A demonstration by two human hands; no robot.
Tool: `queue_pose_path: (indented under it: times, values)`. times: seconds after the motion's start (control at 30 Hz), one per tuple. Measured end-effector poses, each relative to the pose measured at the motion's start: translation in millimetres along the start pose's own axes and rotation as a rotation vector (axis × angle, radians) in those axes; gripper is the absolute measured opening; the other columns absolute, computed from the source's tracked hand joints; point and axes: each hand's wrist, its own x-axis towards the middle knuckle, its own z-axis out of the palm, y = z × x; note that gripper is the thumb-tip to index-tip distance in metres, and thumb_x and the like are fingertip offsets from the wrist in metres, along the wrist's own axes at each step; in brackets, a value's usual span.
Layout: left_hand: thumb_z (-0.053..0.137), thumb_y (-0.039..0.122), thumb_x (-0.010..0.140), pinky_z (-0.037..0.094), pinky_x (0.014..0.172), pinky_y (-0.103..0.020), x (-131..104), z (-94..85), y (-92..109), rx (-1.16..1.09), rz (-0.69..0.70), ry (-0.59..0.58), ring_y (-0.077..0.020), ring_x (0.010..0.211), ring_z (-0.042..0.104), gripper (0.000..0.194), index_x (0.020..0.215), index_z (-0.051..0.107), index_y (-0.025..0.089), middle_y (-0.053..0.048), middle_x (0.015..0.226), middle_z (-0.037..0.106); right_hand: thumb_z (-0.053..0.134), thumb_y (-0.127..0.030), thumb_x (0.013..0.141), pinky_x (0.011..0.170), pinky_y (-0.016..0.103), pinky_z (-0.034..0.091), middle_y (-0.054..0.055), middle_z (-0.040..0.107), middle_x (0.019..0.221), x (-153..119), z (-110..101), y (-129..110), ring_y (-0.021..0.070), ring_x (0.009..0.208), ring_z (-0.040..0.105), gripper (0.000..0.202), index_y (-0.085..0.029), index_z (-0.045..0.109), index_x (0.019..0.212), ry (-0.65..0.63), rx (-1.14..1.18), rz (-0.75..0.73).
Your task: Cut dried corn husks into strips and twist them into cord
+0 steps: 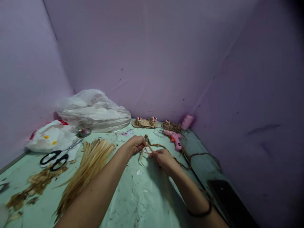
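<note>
My left hand (138,144) and my right hand (161,157) are close together over the green table, fingers pinched on a thin braided strand of dry fibre (149,147). Loose pale ends hang below the strand between the hands. A longer brown braid (159,145) runs from behind my fingers to the right across the table. Left of my left forearm lies a bundle of flat straw-coloured strips (95,158). Just behind my right hand is a pink glue gun (175,138).
Black-handled scissors (59,159), dry scraps (38,183) and a white bag (52,136) are at left. A clear plastic bag (95,110), woven slippers (145,123) and a pink thread spool (187,122) line the wall. A dark phone (230,202) lies at right.
</note>
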Motion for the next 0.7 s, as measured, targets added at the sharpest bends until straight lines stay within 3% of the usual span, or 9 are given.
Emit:
queue_pose_path:
  times: [0.1,0.27,0.37,0.43,0.53,0.6,0.7]
  values:
    - [0.052,0.032,0.084,0.049,0.079,-0.039,-2.4,1.4,1.9,0.033,-0.102,0.021,-0.0192,0.094,0.057,0.035,0.114,0.052,0.014,-0.010,0.113,0.055,0.038,-0.021,0.079,0.038,0.021,0.027,-0.007,0.029,0.041,-34.7,-12.2,16.6,0.0084,0.034,0.026,0.029,-0.013,0.065,0.075,-0.018,-0.037,0.013]
    - [0.053,0.032,0.084,0.048,0.081,-0.041,-6.0,1.5,2.1,0.035,-0.117,0.036,-0.0206,0.097,0.056,0.036,0.115,0.051,0.014,-0.010,0.115,0.054,0.051,-0.017,0.064,0.046,0.024,0.022,0.002,0.050,0.047,-93.6,-49.0,52.6,0.0111,0.046,0.040,0.019,-0.018,0.061,0.048,-0.025,-0.609,-0.128]
    - [0.052,0.032,0.084,0.049,0.078,-0.039,-4.0,-1.1,-1.0,0.032,-0.110,0.045,-0.0188,0.093,0.057,0.034,0.113,0.052,0.014,-0.009,0.112,0.056,0.057,-0.018,0.059,0.048,0.026,0.023,0.004,0.058,0.051,-112.4,-72.8,51.9,0.0137,0.050,0.046,0.014,-0.021,0.061,0.047,-0.011,-0.729,-0.156]
    - [0.054,0.029,0.083,0.050,0.061,-0.027,-1.3,-3.3,-3.3,0.029,-0.101,0.051,-0.0124,0.071,0.058,0.024,0.099,0.057,0.011,-0.006,0.091,0.060,0.055,-0.025,0.066,0.049,0.026,0.026,0.004,0.061,0.055,-107.7,-81.1,37.3,0.0156,0.053,0.050,0.016,-0.022,0.065,0.055,0.099,-0.666,-0.206]
    - [0.057,0.017,0.076,0.023,0.032,-0.015,2.3,-6.4,-5.4,0.016,-0.079,0.048,-0.0022,0.035,0.031,0.015,0.063,0.053,0.009,0.003,0.049,0.046,0.047,-0.029,0.076,0.054,0.025,0.032,0.005,0.068,0.072,-78.3,-76.3,6.5,0.0169,0.063,0.056,0.024,-0.022,0.070,0.079,0.283,-0.491,-0.302]
    - [0.056,0.013,0.072,0.009,0.030,-0.014,3.4,-8.4,-5.4,0.001,-0.067,0.029,-0.0005,0.030,0.016,0.022,0.053,0.045,0.012,0.007,0.038,0.033,0.050,-0.028,0.075,0.057,0.025,0.033,0.006,0.069,0.079,-54.3,-63.5,-10.0,0.0182,0.069,0.059,0.024,-0.021,0.070,0.085,0.304,-0.500,-0.296]
    - [0.055,0.014,0.070,0.006,0.030,-0.014,3.6,-11.1,-4.2,-0.018,-0.066,-0.018,-0.0004,0.029,0.013,0.023,0.051,0.042,0.015,0.009,0.034,0.027,0.059,-0.031,0.068,0.054,0.026,0.031,0.007,0.069,0.077,-28.4,-39.9,-19.3,0.0192,0.069,0.060,0.018,-0.021,0.071,0.077,0.234,-0.603,-0.203]
